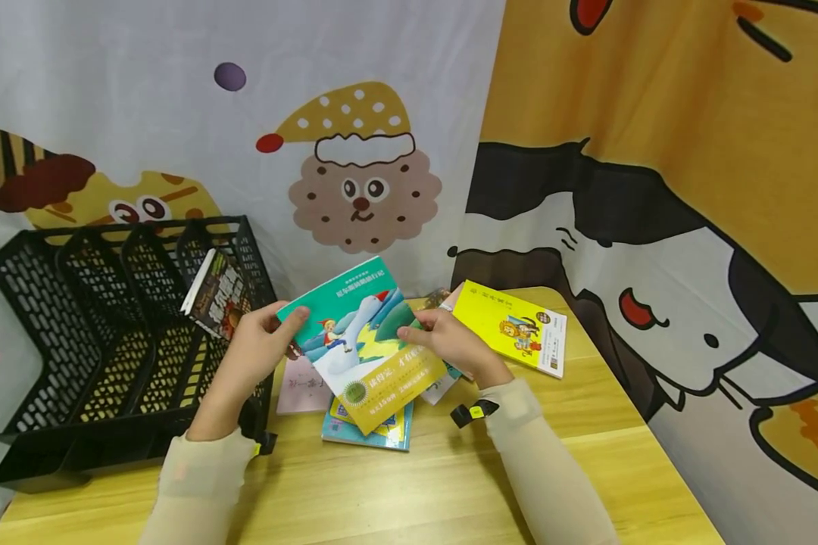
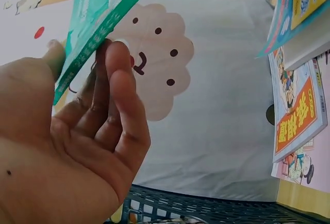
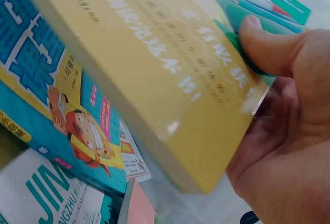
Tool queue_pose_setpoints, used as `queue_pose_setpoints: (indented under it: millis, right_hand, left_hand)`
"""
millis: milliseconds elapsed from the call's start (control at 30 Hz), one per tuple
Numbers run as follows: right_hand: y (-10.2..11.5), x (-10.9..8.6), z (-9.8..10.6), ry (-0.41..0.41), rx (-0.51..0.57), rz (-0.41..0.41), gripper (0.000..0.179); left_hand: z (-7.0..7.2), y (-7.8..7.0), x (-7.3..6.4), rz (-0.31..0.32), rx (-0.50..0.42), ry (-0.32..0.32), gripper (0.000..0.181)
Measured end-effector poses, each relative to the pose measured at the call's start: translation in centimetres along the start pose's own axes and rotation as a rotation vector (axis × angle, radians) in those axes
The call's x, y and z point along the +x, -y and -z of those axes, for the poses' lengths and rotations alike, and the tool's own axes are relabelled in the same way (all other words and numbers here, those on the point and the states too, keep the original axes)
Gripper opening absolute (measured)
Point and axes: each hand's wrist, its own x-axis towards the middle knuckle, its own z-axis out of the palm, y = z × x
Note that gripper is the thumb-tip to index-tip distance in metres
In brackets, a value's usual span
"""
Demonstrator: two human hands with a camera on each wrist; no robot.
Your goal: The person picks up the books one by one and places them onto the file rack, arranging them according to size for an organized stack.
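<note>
Both hands hold one book (image 1: 361, 333) above the table. Its cover is green with a white bird and a rider, and a yellow band crosses its lower part. My left hand (image 1: 255, 344) pinches the book's upper left side, thumb on the cover; in the left wrist view the green spine shows between thumb and fingers. The right hand (image 1: 457, 344) grips the opposite edge, its thumb (image 3: 263, 38) lying on the cover. Beneath the held book lie a blue-and-yellow book (image 1: 368, 433) and a pink book (image 1: 303, 387), both partly hidden.
A black mesh rack (image 1: 123, 341) with several compartments stands at the left. A dark book (image 1: 220, 291) leans in its rightmost compartment. A yellow book (image 1: 511, 325) lies right of the pile on the wooden table (image 1: 395, 499). A printed curtain (image 1: 382, 45) hangs behind.
</note>
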Motion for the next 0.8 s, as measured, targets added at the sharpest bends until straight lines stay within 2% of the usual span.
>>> queue_pose_setpoints:
  millis: [100, 200, 333, 400, 500, 700, 800]
  right_hand:
    - [0.1, -0.1, 0.1, -0.039, 0.089, -0.004, 0.041]
    - [0.3, -0.1, -0.1, -0.08, 0.178, -0.005, 0.044]
    - [0.4, 0.2, -0.6, -0.119, 0.248, 0.011, 0.042]
    - [0.3, 0.3, -0.9, -0.122, 0.247, 0.026, 0.04]
    - [0.2, 0.5, -1.3, -0.102, 0.241, 0.054, 0.04]
    - [0.2, 0.7, -2.2, -0.079, 0.237, 0.131, 0.042]
    - [0.2, 0.8, -2.7, -0.078, 0.187, 0.127, 0.043]
  left_hand:
    - [-0.2, -0.4, 0.0, -0.025, -0.006, 0.043, 0.046]
    - [-0.6, -0.7, -0.1, -0.034, -0.015, 0.094, 0.056]
    - [-1.4, -1.0, -0.3, -0.062, -0.026, 0.103, 0.068]
    - [-1.7, -1.1, -0.4, -0.09, -0.016, 0.083, 0.056]
    - [-1.9, -1.1, -0.6, -0.107, -0.024, 0.067, 0.049]
    - [-1.7, -1.4, -0.7, -0.074, 0.014, 0.078, 0.058]
    - [-1.4, -1.5, -0.9, -0.082, 0.072, 0.037, 0.055]
